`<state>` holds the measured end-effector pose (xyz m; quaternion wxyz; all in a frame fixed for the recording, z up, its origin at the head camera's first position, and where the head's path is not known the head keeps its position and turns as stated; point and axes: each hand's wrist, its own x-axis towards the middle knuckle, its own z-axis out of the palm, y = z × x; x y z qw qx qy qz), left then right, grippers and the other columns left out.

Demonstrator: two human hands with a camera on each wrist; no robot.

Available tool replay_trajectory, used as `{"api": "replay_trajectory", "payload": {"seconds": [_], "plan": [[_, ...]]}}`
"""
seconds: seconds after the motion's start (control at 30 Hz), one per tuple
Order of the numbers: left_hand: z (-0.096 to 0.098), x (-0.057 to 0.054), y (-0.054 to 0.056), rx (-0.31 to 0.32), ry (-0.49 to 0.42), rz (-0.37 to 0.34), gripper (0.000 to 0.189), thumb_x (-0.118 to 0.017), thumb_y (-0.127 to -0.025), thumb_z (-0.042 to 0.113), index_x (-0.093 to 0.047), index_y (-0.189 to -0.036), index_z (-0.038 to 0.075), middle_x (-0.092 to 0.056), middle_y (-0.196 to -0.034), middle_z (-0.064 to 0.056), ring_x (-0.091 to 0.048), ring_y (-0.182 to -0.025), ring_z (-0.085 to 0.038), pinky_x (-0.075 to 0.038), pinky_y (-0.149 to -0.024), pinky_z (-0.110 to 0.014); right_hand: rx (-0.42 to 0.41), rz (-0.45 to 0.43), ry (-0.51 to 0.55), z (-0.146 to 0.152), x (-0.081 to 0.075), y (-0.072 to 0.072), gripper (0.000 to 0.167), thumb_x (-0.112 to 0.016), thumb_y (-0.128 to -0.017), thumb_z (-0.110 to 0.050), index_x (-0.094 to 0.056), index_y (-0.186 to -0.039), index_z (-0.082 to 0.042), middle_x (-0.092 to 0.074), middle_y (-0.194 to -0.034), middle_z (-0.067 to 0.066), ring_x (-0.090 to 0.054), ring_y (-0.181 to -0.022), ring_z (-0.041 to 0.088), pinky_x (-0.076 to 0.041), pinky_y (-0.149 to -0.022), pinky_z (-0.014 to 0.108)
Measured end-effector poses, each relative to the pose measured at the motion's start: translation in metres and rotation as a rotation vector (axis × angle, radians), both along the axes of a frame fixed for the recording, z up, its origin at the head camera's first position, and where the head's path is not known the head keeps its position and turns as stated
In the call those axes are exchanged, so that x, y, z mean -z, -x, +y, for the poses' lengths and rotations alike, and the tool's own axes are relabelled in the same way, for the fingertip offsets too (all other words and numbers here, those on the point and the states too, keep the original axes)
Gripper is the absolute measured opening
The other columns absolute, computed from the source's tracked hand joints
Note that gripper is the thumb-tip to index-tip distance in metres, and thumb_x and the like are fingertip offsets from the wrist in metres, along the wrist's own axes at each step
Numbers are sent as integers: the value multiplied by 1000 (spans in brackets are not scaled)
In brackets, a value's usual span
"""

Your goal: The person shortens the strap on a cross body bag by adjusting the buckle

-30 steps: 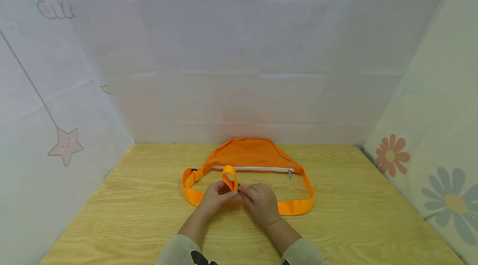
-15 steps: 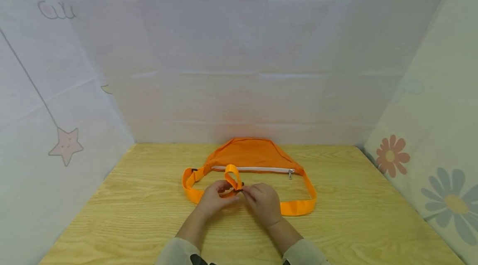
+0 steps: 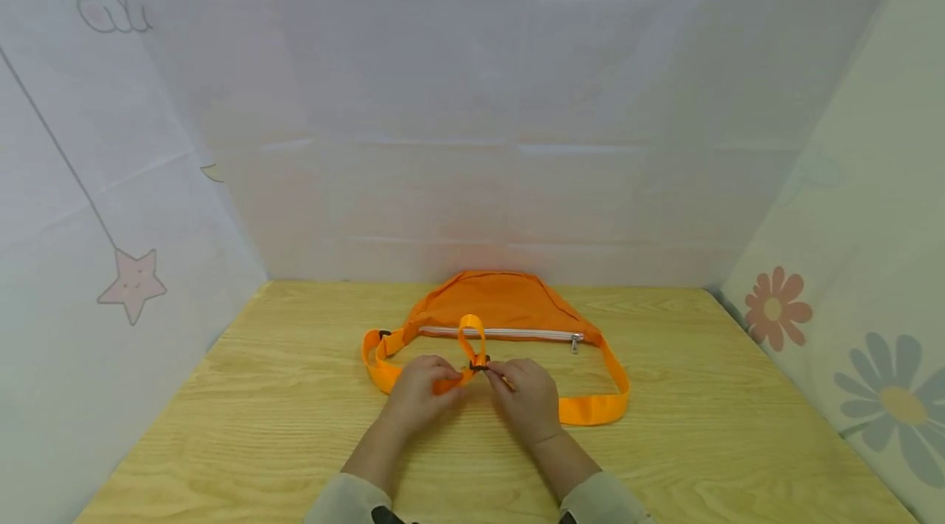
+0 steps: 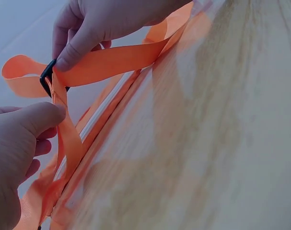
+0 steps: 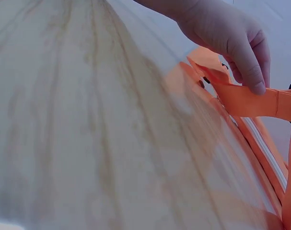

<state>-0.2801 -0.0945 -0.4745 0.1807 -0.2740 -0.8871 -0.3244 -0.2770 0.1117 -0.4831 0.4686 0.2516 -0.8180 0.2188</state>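
Pinching the flat orange webbing strap [image 4: 119, 62] with left hand [image 3: 421, 394] and right hand [image 3: 528, 401], either side of the black plastic buckle [image 3: 479, 366], in front of the orange fabric waist bag [image 3: 502, 303]; apparently adjusting the strap, probably needing to steady the buckle while drawing slack through.

Matt cloth is seen on the bag [image 3: 502, 303], shiny metal on the pull [image 3: 574, 346] at the bag's four o'clock, smooth webbing on the strap [image 3: 593, 409], plastic on the buckle [image 4: 45, 71]; the table [image 3: 258, 413] is faced in glossy wood grain.
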Motion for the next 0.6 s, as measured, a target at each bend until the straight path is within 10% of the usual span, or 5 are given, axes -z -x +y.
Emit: {"api": "replay_trajectory", "payload": {"seconds": [0.33,0.6], "plan": [[2,-3,-1,-28,-25,282,6,-82,-74,10,-76,-75,9,-67,-74,1,-59,-73,-15,-50,-72,-29,13,0,20,-1,-1,0,22,-89,-66,-13,-79,-85,-14,-73,-72,-5,-66,-66,11,-54,-62,27],[1,-7,-5,-11,-28,232,7,-82,-76,15,-76,-77,11,-66,-76,2,-58,-76,-14,-50,-72,-28,19,2,35,1,1,1,17,-86,-71,-16,-79,-86,-14,-73,-74,-4,-66,-66,12,-53,-61,27]]}}
